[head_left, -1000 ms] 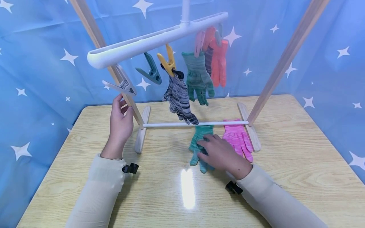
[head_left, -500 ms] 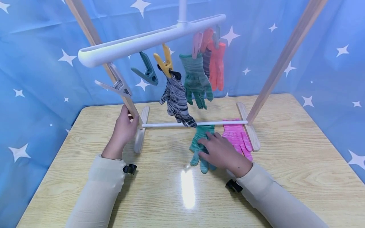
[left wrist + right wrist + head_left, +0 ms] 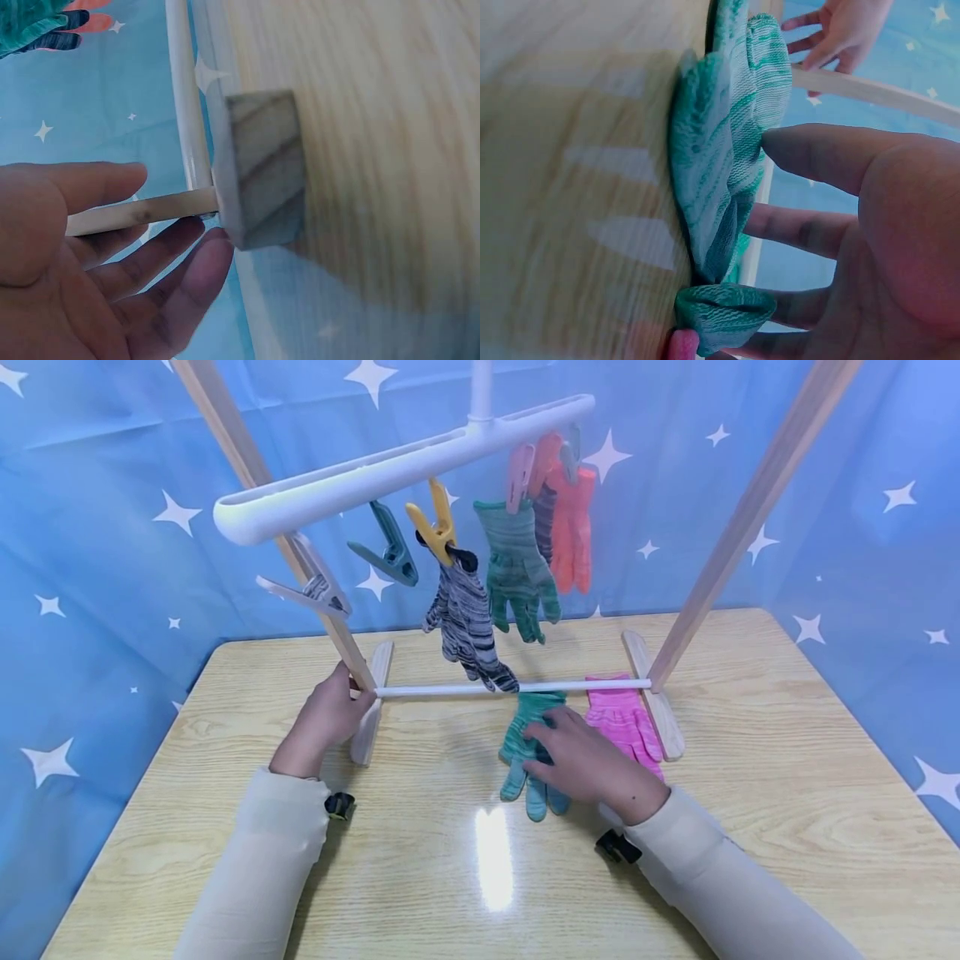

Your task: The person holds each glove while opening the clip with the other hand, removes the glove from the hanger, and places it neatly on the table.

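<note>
My left hand [image 3: 330, 714] is low on the left wooden post [image 3: 352, 652], just above its foot. In the left wrist view the post passes between the thumb and the curled fingers [image 3: 176, 247]. A green striped knit glove [image 3: 528, 727] lies flat on the table, partly hidden under my right hand [image 3: 581, 756]. That hand's fingers are spread and relaxed, and its thumb tip meets the glove's knit [image 3: 735, 142] in the right wrist view. Beside it lies a pink knit glove [image 3: 618, 718], partly covered by the right hand.
A white hanger bar [image 3: 405, 460] carries a yellow clip [image 3: 437, 527] with a grey-black glove [image 3: 465, 622], a hanging green glove [image 3: 521, 564] and a coral glove [image 3: 573, 531]. A dark green clip [image 3: 390, 547] holds nothing. A white rod [image 3: 450, 690] joins the posts.
My left hand has slid down the left post toward its foot. The right hand stays over the green glove, almost still. The hanger bar has swung slightly.
</note>
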